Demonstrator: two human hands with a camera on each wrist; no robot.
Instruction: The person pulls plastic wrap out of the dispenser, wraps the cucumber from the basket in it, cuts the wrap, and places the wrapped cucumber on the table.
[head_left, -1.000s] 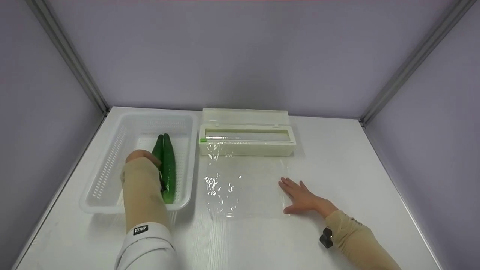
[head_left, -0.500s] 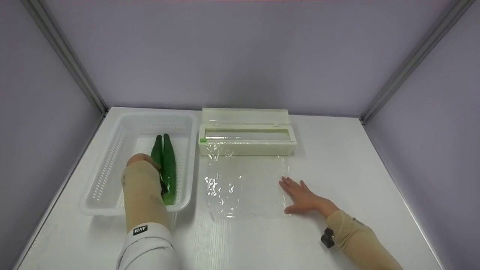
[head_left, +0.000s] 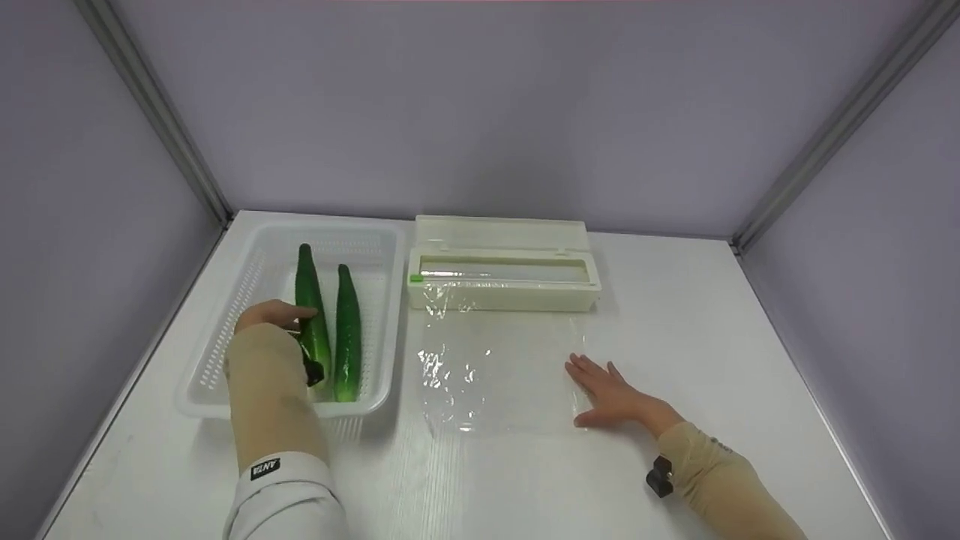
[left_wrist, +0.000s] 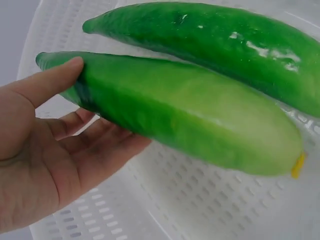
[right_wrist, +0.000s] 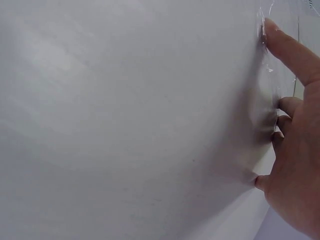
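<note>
**Already in hand: one cucumber lifted, film laid out and waiting**

Already the left hand (head_left: 274, 315) has its thumb and fingers curled round one cucumber (head_left: 312, 319), gripping it near the stalk half; the wrist view shows the thumb over the top and the fingers cupped beneath, with the near end raised clear of the basket floor. That cucumber sits inside the white perforated basket (head_left: 217, 360), at about ten o'clock from the middle of the table (head_left: 712, 300). A second cucumber (head_left: 347, 337) lies flat just beside it, toward three o'clock, untouched.

By my reading, the preparation is done: a sheet of cling film (head_left: 499, 367) is drawn out of the open dispenser box (head_left: 504, 285), which stands at twelve o'clock, and lies spread on the table. The right hand (head_left: 611, 396) rests flat, fingers straight and slightly spread, pressing the film's edge at roughly four o'clock. Whether the sheet is cut from the roll cannot be told.

What is left, judging from this: the held cucumber is not yet out of the basket, nothing lies on the film, and no wrapping has begun.
</note>
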